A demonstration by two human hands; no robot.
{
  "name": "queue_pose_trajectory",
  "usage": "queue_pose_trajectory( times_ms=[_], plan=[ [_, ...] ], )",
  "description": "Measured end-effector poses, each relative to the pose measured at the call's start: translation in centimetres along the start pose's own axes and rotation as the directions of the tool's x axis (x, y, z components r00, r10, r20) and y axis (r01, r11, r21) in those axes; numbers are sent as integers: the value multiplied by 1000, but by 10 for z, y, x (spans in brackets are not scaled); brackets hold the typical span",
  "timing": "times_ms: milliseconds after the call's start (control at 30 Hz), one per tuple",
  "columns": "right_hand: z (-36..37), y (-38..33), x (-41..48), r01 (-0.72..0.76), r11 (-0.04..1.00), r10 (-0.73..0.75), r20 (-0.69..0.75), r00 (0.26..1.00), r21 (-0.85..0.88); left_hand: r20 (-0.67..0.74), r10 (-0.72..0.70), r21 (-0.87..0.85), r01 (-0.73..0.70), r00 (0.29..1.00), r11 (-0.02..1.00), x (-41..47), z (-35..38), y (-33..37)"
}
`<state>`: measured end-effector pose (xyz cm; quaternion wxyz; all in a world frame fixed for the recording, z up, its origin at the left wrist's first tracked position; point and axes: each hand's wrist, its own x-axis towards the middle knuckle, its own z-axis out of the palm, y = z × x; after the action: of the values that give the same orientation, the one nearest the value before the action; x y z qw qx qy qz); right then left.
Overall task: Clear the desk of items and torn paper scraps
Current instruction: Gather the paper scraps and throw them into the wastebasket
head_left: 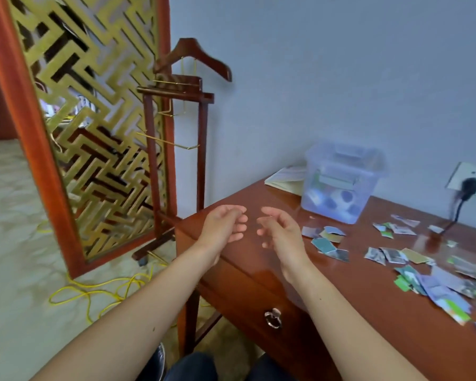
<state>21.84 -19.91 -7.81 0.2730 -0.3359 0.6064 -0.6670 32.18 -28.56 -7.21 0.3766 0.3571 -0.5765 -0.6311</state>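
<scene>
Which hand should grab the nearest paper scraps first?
Right hand, probably: it hovers empty beside the nearest scraps, and all scraps lie to its side; the left hand, also empty, would have to cross over.

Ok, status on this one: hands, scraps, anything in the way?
Open and empty: left hand, right hand, above the desk at its left end. The scraps lie scattered right, untouched. At back: box, booklet; nothing blocking.

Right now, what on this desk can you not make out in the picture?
Head view:
Contents of the clear plastic box: blurred behind its cloudy walls.
Torn paper scraps: pile cut off by the right edge; print too blurred to read.
Booklet: partly behind the box.
</scene>
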Motion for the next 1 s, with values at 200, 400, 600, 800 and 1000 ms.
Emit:
queue_pose_trajectory(
  times_ms=[200,400,600,800,1000],
  plan=[
    [-39,9,46,7,987,-22,-86,996,-163,104,103,197,-122,989,973,34,39,-9],
    [-58,31,102,40,873,-75,-52,996,-487,163,195,496,-251,967,831,86,57,-31],
    [-65,45,143,46,634,-8,52,999,-772,160,243,669,-286,957,686,125,64,-50],
    [-64,36,167,28,434,170,113,979,-900,155,277,826,-278,948,491,146,71,-57],
    [-62,40,180,33,400,223,132,966,-916,179,270,863,-283,946,418,150,74,-61]
  ],
)
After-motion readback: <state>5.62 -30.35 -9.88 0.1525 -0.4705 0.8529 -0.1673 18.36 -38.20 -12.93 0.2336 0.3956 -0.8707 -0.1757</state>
